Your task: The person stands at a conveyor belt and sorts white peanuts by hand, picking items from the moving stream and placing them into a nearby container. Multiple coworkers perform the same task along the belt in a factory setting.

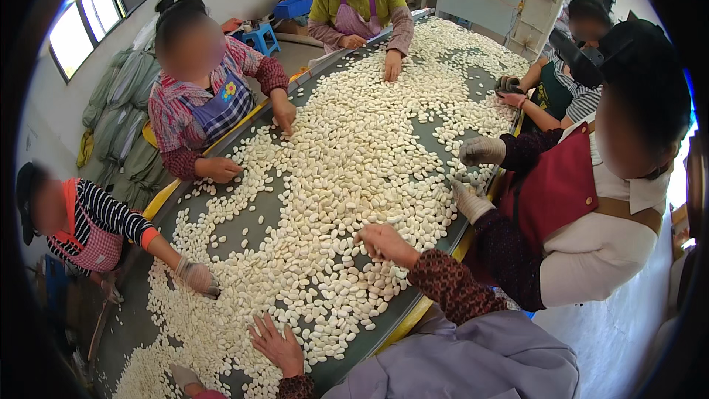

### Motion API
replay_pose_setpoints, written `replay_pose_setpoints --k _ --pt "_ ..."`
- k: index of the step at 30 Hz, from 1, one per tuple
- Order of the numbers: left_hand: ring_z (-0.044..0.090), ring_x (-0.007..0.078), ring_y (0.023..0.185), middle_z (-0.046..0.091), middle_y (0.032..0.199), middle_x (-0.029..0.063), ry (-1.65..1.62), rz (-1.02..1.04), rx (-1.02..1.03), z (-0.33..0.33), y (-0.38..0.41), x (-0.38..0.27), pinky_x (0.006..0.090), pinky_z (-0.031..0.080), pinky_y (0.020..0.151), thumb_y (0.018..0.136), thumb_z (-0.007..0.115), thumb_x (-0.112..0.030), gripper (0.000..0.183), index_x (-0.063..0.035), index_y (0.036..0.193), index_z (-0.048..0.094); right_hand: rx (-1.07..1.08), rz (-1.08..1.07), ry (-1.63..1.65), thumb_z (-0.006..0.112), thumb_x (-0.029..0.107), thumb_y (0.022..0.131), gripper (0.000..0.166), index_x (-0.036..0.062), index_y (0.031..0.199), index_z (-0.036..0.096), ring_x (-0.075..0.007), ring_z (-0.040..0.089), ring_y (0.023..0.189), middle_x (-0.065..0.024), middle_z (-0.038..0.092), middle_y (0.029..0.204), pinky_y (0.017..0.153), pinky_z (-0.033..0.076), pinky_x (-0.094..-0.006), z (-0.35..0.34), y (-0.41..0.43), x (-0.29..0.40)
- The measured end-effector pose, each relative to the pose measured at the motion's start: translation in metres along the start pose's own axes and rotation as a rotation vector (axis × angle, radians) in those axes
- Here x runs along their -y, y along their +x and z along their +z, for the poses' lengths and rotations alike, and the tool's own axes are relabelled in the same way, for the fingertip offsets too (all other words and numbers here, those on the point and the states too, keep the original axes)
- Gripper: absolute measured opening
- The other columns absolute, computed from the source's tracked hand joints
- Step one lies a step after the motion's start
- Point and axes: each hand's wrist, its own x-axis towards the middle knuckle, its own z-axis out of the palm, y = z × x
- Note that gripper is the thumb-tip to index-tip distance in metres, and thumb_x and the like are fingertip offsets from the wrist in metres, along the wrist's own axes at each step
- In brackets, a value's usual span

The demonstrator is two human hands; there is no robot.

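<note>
White beans (pixel 338 160), large and flat, lie spread in a thick layer over a dark green sorting table (pixel 243 233). My left hand (pixel 275 343), bare, rests palm down with spread fingers on the beans near the bottom of the view. Up and to the right, my right hand (pixel 386 244) is over the beans, its index finger pointing left and the other fingers curled; whether a bean sits between them cannot be made out. Both my sleeves are dark with a reddish-brown pattern. Some darker, brownish beans (pixel 382 277) lie just below my right hand.
Co-workers stand around the table, their hands on or over the beans. A gloved hand (pixel 471 199) is close to my right; another gloved hand (pixel 196 277) is across. At bottom left a further gloved hand (pixel 185 377) reaches in. A yellow edge (pixel 407 324) borders the table.
</note>
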Motion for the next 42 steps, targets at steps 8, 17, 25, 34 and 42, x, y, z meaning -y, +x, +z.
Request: replay_pose_setpoints --k 8,17,25,34,42 --pt "0.016 0.0408 0.156 0.028 0.168 0.0166 -0.014 0.018 0.021 -0.001 0.011 -0.008 0.0576 0.011 0.126 0.100 0.060 -0.029 0.066 -0.0054 0.158 0.040 -0.686 -0.351 -0.132 0.065 0.022 0.097 0.027 -0.0028 0.088 0.066 -0.0118 0.054 0.056 -0.0047 0.059 0.066 0.052 0.044 -0.0318 -0.158 0.187 0.041" --pt "0.033 0.0457 0.146 0.037 0.164 0.0197 0.022 0.090 -0.045 -0.016 0.013 -0.007 0.0604 0.023 0.120 0.096 0.063 -0.036 0.066 -0.0089 0.154 0.048 -0.721 -0.278 -0.997 0.058 0.033 0.097 0.036 -0.0004 0.109 0.068 -0.0371 0.069 0.095 -0.0228 0.072 0.102 0.081 0.052 -0.0466 -0.218 0.307 0.081" --pt "0.035 0.0458 0.145 0.040 0.163 0.0198 0.028 0.094 -0.010 -0.016 0.021 -0.003 0.0611 0.025 0.118 0.097 0.056 -0.037 0.061 -0.0057 0.149 0.052 -0.629 0.083 -1.315 0.057 0.027 0.099 0.032 -0.0001 0.115 0.059 -0.0399 0.069 0.088 -0.0205 0.072 0.096 0.074 0.053 -0.0530 -0.237 0.366 0.075" --pt "0.037 0.0450 0.142 0.045 0.158 0.0213 0.006 0.125 -0.070 -0.026 0.024 -0.009 0.0603 0.025 0.118 0.095 0.058 -0.031 0.058 -0.0038 0.146 0.056 -0.824 -0.039 -1.126 0.056 0.033 0.099 0.039 -0.0045 0.101 0.066 -0.0429 0.069 0.087 -0.0256 0.071 0.095 0.076 0.053 -0.0515 -0.234 0.359 0.036" --pt "0.030 0.0458 0.149 0.037 0.163 0.0203 -0.047 0.118 0.058 -0.008 0.011 0.013 0.0630 0.018 0.121 0.095 0.063 -0.037 0.068 -0.0066 0.154 0.047 -0.729 -0.193 0.370 0.066 0.029 0.099 0.025 0.0046 0.100 0.067 -0.0098 0.050 0.047 -0.0016 0.058 0.068 0.038 0.035 -0.0245 -0.119 0.275 0.031"
